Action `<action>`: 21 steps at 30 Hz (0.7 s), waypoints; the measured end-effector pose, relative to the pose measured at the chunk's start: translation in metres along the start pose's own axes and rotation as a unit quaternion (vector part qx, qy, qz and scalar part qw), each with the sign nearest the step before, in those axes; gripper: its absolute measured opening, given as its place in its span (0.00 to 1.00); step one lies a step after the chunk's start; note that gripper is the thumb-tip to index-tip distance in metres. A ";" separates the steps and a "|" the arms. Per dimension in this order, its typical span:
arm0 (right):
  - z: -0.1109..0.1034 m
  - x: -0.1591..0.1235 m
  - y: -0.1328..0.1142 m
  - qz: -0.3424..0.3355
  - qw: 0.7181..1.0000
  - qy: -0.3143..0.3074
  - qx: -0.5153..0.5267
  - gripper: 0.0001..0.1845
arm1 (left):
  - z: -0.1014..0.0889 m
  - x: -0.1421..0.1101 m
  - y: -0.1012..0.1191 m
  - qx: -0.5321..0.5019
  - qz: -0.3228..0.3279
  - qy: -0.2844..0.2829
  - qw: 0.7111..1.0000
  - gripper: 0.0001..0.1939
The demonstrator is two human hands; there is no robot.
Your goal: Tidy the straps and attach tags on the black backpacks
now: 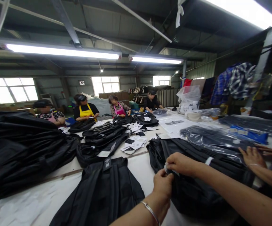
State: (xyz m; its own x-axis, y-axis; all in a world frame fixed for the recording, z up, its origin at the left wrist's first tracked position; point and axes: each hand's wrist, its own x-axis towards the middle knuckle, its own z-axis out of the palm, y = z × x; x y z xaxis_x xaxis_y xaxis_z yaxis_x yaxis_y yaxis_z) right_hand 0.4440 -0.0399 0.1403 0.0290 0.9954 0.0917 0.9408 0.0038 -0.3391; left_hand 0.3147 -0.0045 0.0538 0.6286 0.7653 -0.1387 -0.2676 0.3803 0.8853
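Black backpack (190,194) lies toward the surface's (137,169) near edge. Left hand (161,186) and right hand (182,164) meet at it, both grips pinched on a small white piece (165,167). Apparently close fingertip work on that piece; next move calls for steady, precise fingers.

Broad pale surface (138,164), seam running across. High heap of black bags (20,150) at left; black backpack (100,194) at near side; bulky black bag (197,191) to its right. Farther in: row of dark bags (105,138), loose printed cards (134,142), plastic-wrapped bags (204,138).
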 end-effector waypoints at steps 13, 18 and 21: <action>0.008 0.010 -0.001 -0.044 0.996 -0.036 -0.062 0.11 | -0.003 0.000 -0.001 0.092 0.014 0.022 0.995 0.13; 0.009 0.001 -0.008 -0.068 0.996 -0.020 -0.061 0.12 | -0.003 0.001 -0.002 0.088 0.012 0.002 0.996 0.09; 0.010 -0.003 -0.007 -0.052 0.998 0.003 -0.030 0.12 | -0.002 0.000 -0.001 0.088 0.008 0.011 0.996 0.06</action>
State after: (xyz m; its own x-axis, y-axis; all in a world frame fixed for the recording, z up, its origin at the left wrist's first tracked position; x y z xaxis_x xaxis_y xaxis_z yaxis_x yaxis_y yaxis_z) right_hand 0.4337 -0.0415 0.1327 -0.0678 0.9892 0.1296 0.9574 0.1011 -0.2705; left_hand 0.3138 -0.0038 0.0525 0.6080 0.7830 -0.1317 -0.1438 0.2717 0.9516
